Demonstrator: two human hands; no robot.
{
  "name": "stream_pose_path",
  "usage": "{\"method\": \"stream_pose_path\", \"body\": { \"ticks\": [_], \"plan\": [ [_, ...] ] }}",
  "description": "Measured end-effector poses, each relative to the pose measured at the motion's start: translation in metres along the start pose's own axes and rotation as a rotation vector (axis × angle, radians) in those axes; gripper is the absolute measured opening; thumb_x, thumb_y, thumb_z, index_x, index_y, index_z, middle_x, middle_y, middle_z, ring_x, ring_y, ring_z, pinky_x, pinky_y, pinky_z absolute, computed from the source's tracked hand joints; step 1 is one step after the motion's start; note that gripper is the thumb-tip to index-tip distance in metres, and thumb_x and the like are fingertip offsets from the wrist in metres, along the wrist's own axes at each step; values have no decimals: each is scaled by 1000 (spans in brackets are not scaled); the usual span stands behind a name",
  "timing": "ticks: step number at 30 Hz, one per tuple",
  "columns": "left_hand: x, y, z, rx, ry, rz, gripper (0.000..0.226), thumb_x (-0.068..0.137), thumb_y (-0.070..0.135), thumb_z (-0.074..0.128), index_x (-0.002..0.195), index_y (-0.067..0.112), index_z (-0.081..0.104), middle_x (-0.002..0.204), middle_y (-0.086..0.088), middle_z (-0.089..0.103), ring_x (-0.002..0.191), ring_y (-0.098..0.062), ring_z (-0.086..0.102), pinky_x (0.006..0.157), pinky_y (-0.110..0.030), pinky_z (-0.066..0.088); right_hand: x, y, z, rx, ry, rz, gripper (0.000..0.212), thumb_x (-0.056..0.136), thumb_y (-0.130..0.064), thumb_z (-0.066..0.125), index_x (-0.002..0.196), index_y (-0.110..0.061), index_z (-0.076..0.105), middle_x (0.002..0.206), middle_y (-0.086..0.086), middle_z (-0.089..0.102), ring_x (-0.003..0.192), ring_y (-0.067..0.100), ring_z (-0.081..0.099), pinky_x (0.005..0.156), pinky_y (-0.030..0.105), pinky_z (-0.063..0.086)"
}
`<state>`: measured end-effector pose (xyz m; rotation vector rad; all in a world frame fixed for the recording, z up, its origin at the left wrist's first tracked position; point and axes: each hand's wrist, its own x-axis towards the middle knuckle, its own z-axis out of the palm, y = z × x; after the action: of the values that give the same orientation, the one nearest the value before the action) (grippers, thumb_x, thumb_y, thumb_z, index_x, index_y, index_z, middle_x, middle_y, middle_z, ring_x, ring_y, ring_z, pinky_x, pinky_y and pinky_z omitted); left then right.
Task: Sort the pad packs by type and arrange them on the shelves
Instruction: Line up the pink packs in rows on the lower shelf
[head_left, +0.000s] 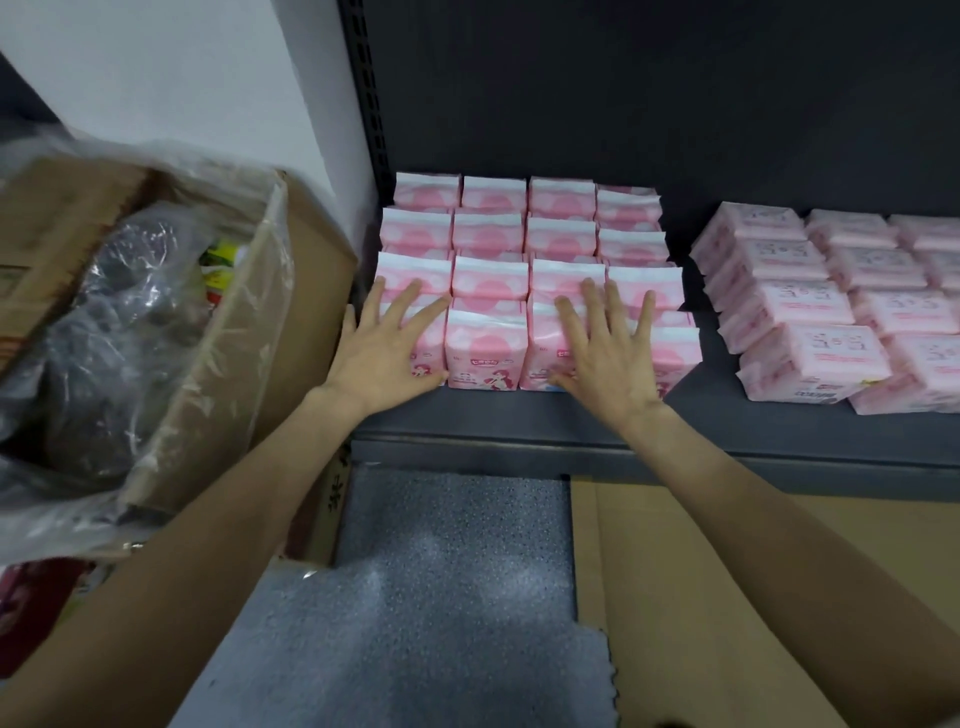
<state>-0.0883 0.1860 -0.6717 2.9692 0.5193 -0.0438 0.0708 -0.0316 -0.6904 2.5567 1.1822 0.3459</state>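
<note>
Left hand (387, 345) and right hand (605, 345), fingers spread, press pink pad packs (488, 312); print unreadable.

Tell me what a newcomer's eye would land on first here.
Both hands, left hand and right hand, lie flat with fingers spread on the upright pink packs at the shelf's left. Flat-stacked pink packs sit apart to the right; a plastic-lined cardboard box stands left.
</note>
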Motion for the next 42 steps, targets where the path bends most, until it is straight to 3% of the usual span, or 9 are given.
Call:
{"method": "stream_pose_path", "body": {
  "ticks": [5, 11, 14, 18, 21, 25, 30, 34, 42],
  "plan": [
    [-8, 26, -9, -39, 288, 60, 73, 80, 64, 39, 145, 31, 35, 152, -5, 35, 144, -32, 15, 115, -57, 8, -14, 3, -11, 57, 88, -60, 104, 76, -73, 50, 152, -12, 12, 157, 17, 16, 145, 36, 13, 109, 67, 5],
    [4, 95, -22, -258, 716, 498, 34, 87, 38, 55, 110, 17, 69, 100, 4, 71, 98, -21, 61, 88, -32, 40, -43, 36, -29, 57, 395, -203, 61, 87, -37, 51, 141, -12, 39, 130, 14, 57, 123, 35, 51, 104, 52, 39],
    [9, 134, -29, -401, 666, 576, 27, 87, 34, 54, 103, 18, 70, 79, 13, 69, 71, -14, 59, 69, -26, 42, -72, 75, -36, 12, 426, -193, 41, 87, -22, 49, 126, -9, 55, 94, 9, 68, 90, 30, 64, 79, 42, 51],
    [23, 184, -30, -488, 311, 521, 26, 87, 33, 54, 110, 29, 64, 78, 24, 57, 77, -6, 52, 70, -31, 50, -112, 131, -23, 159, 270, 127, 23, 84, -20, 45, 85, -9, 65, 59, 6, 61, 52, 28, 59, 47, 26, 38],
    [34, 227, -23, -689, 132, 479, 49, 86, 32, 64, 133, 31, 48, 113, 17, 57, 101, -5, 53, 89, -29, 48, -130, 166, 2, 313, 168, 347, 14, 83, -11, 59, 93, -9, 68, 80, 10, 69, 73, 33, 65, 53, 32, 45],
    [55, 286, 5, -795, 68, 434, 91, 79, 40, 74, 150, 29, 18, 152, 3, 27, 136, -10, 30, 106, -25, 30, -143, 221, 45, 367, 174, 327, 47, 77, -11, 71, 122, -8, 59, 121, 15, 60, 112, 40, 53, 85, 51, 51],
    [111, 347, 42, -666, -25, 293, 125, 62, 50, 84, 152, 32, -2, 159, 0, -4, 146, -22, 3, 115, -43, 19, -145, 299, 95, 329, 73, 182, 97, 62, -29, 87, 143, -11, 36, 148, 24, 31, 136, 50, 23, 105, 66, 26],
    [146, 379, 58, -474, -99, 180, 135, 54, 61, 83, 150, 37, -9, 157, 2, -19, 146, -27, 1, 113, -53, 27, -138, 362, 119, 273, -129, 92, 120, 63, -49, 82, 152, -28, 5, 157, 21, -1, 144, 43, -6, 113, 53, -6],
    [155, 393, 57, -433, -128, 90, 121, 65, 46, 83, 152, 32, -1, 154, 9, -29, 142, -16, 22, 106, -23, 28, -92, 397, 144, 384, -253, -49, 124, 66, -69, 68, 149, -32, -15, 153, 28, -16, 142, 38, -20, 116, 44, -14]
  ]
}}
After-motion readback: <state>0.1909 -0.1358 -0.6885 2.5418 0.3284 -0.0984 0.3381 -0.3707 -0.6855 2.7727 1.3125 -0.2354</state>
